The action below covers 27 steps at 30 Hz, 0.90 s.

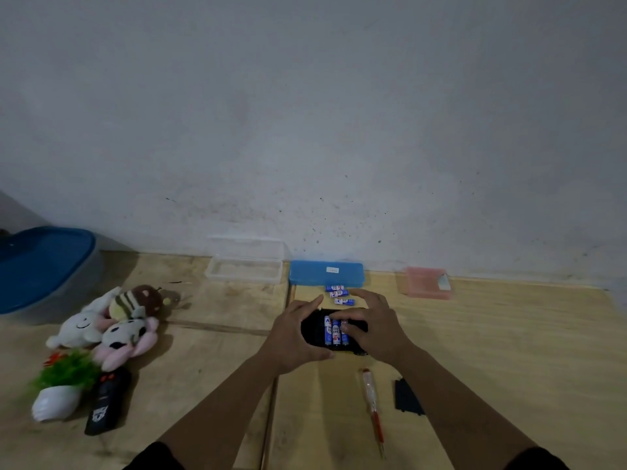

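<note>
3 'A'-label batts (334, 331) in black case (310, 329); L hand (291, 337) round it, R hand (376, 330) pinch-tight on one.

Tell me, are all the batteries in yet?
Partly. Two batteries sit in the black device, which the left hand grips; the right hand pinches the third battery into place. Three loose batteries lie on the floor, and the black cover lies beside the screwdriver, not yet on.
</note>
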{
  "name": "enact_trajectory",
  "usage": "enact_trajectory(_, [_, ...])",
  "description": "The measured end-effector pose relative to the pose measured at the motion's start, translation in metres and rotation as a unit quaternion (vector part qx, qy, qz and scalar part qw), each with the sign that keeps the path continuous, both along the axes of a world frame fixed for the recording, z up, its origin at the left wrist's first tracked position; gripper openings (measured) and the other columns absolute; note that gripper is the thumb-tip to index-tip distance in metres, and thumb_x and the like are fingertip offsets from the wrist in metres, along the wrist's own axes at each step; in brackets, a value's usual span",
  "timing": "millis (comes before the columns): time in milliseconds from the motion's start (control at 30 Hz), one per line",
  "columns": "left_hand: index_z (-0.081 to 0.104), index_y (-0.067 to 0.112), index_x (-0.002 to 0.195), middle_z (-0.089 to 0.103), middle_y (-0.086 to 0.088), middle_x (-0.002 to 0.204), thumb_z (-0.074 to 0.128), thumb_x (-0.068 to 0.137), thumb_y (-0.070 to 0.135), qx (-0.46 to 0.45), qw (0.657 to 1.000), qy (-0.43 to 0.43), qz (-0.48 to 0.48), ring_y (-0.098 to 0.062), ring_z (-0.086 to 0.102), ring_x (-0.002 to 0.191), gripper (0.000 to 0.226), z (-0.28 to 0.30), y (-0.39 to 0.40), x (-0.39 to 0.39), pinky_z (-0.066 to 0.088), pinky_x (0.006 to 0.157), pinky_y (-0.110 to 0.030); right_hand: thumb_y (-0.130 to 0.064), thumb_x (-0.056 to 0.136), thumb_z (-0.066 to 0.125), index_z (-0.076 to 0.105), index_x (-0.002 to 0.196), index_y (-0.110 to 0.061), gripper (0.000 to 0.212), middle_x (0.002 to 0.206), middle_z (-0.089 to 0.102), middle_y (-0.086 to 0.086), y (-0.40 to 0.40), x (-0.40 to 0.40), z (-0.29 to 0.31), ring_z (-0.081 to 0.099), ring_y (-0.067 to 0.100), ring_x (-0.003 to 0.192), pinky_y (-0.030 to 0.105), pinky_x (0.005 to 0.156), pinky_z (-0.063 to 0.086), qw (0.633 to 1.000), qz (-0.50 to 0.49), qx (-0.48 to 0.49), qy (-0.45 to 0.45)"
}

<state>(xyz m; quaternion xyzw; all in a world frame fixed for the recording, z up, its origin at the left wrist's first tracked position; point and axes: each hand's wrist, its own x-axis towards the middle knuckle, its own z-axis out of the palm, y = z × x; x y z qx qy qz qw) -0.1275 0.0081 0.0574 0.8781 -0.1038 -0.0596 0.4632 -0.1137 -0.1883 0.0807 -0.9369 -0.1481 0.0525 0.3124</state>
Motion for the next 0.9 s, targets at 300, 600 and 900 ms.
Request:
enact_trajectory(300, [0.035, 0.023, 0.143, 0.044, 0.005, 0.116, 0.090, 0.052, 0.029, 0.015, 0.999, -0.028, 0.003, -0.003, 0.049, 0.102, 0.107, -0.003, 0.006, -0.001, 0.039, 0.083, 0.000, -0.020, 0.092, 0.051, 0.064, 0.111, -0.026, 0.023, 0.141, 0.041, 0.000, 0.028, -0.007, -0.001, 0.029, 0.018, 0.132, 0.044, 0.105, 0.032, 0.998, -0.055, 0.035, 0.024])
enact_trajectory(600, [0.035, 0.023, 0.143, 0.043, 0.006, 0.116, 0.090, 0.051, 0.033, 0.029, 0.999, -0.029, -0.004, -0.002, 0.047, 0.103, 0.107, -0.009, 0.005, -0.007, 0.034, 0.083, 0.003, -0.022, 0.095, 0.042, 0.057, 0.105, -0.021, 0.018, 0.135, 0.041, -0.003, 0.041, -0.016, 0.000, 0.032, 0.013, 0.126, 0.044, 0.101, 0.034, 0.996, -0.080, -0.020, 0.033])
enact_trajectory(900, [0.031, 0.024, 0.144, 0.042, 0.007, 0.116, 0.090, 0.052, 0.035, 0.031, 0.999, -0.029, -0.004, -0.005, 0.047, 0.104, 0.110, -0.011, 0.000, -0.018, 0.038, 0.089, -0.007, -0.027, 0.089, 0.055, 0.046, 0.083, -0.022, 0.012, 0.127, 0.050, -0.003, 0.042, -0.027, 0.004, 0.033, 0.016, 0.127, 0.039, 0.099, 0.025, 0.996, -0.084, 0.016, 0.022])
